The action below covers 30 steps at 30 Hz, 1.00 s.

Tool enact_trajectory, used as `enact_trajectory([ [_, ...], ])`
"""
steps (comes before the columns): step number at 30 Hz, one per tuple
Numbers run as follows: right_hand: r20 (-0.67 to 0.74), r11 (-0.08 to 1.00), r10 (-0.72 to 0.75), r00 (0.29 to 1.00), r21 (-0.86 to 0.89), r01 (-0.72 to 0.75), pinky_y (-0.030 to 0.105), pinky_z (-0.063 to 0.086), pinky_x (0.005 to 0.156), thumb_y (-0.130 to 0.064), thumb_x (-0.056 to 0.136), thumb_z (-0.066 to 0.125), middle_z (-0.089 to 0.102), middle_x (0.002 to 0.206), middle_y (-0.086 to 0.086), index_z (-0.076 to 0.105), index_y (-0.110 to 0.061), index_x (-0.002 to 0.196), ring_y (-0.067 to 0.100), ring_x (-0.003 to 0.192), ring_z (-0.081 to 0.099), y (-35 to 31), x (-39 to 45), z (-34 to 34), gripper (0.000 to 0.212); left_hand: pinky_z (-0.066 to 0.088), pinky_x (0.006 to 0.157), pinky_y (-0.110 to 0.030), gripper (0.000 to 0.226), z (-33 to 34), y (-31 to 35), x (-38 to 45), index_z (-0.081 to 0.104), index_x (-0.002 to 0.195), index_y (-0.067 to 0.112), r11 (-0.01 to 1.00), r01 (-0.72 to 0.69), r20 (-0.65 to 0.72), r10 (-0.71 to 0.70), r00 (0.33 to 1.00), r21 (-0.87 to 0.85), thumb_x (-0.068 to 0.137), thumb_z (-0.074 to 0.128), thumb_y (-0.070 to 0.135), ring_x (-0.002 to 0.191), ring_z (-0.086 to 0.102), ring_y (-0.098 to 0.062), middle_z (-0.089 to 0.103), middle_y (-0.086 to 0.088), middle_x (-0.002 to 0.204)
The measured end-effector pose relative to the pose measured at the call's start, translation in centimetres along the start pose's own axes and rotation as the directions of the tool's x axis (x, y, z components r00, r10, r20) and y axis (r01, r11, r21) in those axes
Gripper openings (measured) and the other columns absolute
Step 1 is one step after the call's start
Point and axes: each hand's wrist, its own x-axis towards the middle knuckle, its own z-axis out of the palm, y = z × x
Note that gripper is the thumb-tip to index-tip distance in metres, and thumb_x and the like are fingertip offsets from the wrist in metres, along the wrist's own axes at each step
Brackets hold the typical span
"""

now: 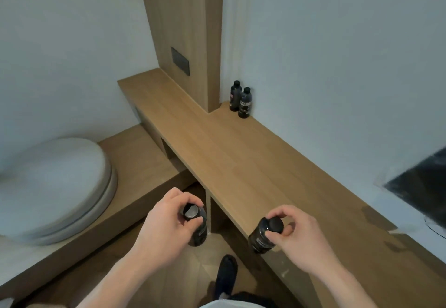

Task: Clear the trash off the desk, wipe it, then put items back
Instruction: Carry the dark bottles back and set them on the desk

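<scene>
One dark bottle in each hand, both pinched at the cap so they hang upright. My left hand has its grip closed round the left bottle, off the surface, out over the floor. My right hand grips the right bottle just at the surface's near edge. Two matching bottles already stand on the surface's far end, touching, tucked into the corner by the wooden column. I judge these two belong beside them: the putting-back stage. Surface looks bare otherwise.
</scene>
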Motion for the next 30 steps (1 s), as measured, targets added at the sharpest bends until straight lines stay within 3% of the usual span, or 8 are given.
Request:
enact_trajectory([
  [4, 0.011, 1.0, -0.004, 1.0, -0.001, 0.004, 0.011, 0.042, 0.054, -0.015, 0.085, 0.084, 0.059, 0.077, -0.015, 0.069, -0.037, 0.091, 0.0, 0.056, 0.054, -1.4, 6.1, 0.0, 0.028, 0.046, 0.071, -0.007, 0.026, -0.9, 0.1, 7.1, 0.066, 0.098, 0.046, 0.995, -0.045, 0.013, 0.044, 0.999, 0.084, 0.086, 0.083, 0.03, 0.084, 0.061, -0.001, 0.054, 0.025, 0.099],
  [8, -0.011, 0.998, 0.016, 1.0, -0.062, -0.017, 0.017, 0.041, 0.062, -0.021, 0.084, 0.083, 0.064, 0.094, -0.018, 0.068, -0.038, 0.093, -0.001, 0.067, 0.053, -2.2, 11.6, -0.6, 0.024, 0.053, 0.082, -0.022, 0.021, -0.9, 0.9, 13.6, 0.065, 0.105, 0.044, 0.977, -0.145, 0.098, 0.131, 0.987, 0.159, 0.09, 0.077, 0.034, 0.091, 0.06, -0.004, 0.052, 0.024, 0.104],
  [11, -0.033, 0.999, 0.04, 0.999, -0.021, -0.041, 0.017, 0.039, 0.059, -0.022, 0.086, 0.083, 0.059, 0.081, -0.018, 0.068, -0.039, 0.094, 0.001, 0.06, 0.053, -3.1, 14.2, -1.1, 0.024, 0.055, 0.085, -0.03, 0.019, -1.1, 1.0, 18.1, 0.063, 0.105, 0.041, 0.974, -0.164, 0.122, 0.146, 0.982, 0.158, 0.092, 0.075, 0.034, 0.091, 0.06, -0.006, 0.052, 0.021, 0.103],
  [16, -0.119, 0.994, 0.112, 0.987, 0.003, -0.113, 0.015, 0.039, 0.056, -0.016, 0.084, 0.082, 0.059, 0.073, -0.02, 0.069, -0.038, 0.092, 0.002, 0.054, 0.055, -3.6, 18.7, -0.4, 0.027, 0.055, 0.083, -0.023, 0.02, -0.2, -0.1, 26.7, 0.064, 0.105, 0.037, 0.974, -0.193, 0.244, 0.16, 0.956, 0.121, 0.092, 0.077, 0.031, 0.085, 0.061, -0.006, 0.052, 0.022, 0.107],
  [19, -0.221, 0.979, 0.205, 0.954, 0.06, -0.196, 0.011, 0.037, 0.057, -0.011, 0.076, 0.084, 0.064, 0.074, -0.018, 0.071, -0.039, 0.085, -0.004, 0.058, 0.056, -3.4, 21.2, 1.2, 0.032, 0.054, 0.087, -0.029, 0.02, 0.7, -1.0, 31.6, 0.062, 0.1, 0.037, 0.952, -0.27, 0.35, 0.206, 0.914, 0.143, 0.091, 0.077, 0.029, 0.093, 0.06, -0.006, 0.053, 0.021, 0.106],
  [21, -0.249, 0.964, 0.259, 0.933, 0.125, -0.235, 0.016, 0.04, 0.059, -0.015, 0.074, 0.081, 0.068, 0.081, -0.02, 0.07, -0.042, 0.089, -0.001, 0.059, 0.056, -3.3, 22.6, 2.3, 0.033, 0.054, 0.091, -0.036, 0.019, 1.0, -1.9, 34.7, 0.061, 0.098, 0.036, 0.937, -0.311, 0.404, 0.225, 0.887, 0.161, 0.09, 0.077, 0.029, 0.101, 0.06, -0.01, 0.054, 0.02, 0.106],
  [25, -0.307, 0.931, 0.362, 0.88, 0.163, -0.326, 0.027, 0.052, 0.081, -0.024, 0.078, 0.083, 0.069, 0.1, -0.022, 0.069, -0.042, 0.091, 0.0, 0.088, 0.064, -4.0, 25.6, 4.5, 0.026, 0.047, 0.084, -0.029, 0.017, 1.8, -3.2, 41.0, 0.061, 0.096, 0.034, 0.909, -0.369, 0.453, 0.251, 0.855, 0.192, 0.09, 0.076, 0.029, 0.097, 0.058, -0.009, 0.055, 0.018, 0.105],
  [30, -0.338, 0.856, 0.499, 0.798, 0.337, -0.392, 0.016, 0.043, 0.068, -0.019, 0.084, 0.08, 0.067, 0.108, -0.019, 0.069, -0.039, 0.098, 0.007, 0.09, 0.068, -4.9, 28.4, 6.7, 0.026, 0.047, 0.082, -0.025, 0.021, 3.6, -4.3, 45.8, 0.063, 0.089, 0.04, 0.912, -0.379, 0.536, 0.243, 0.809, 0.159, 0.091, 0.072, 0.022, 0.095, 0.058, -0.007, 0.058, 0.017, 0.103],
])
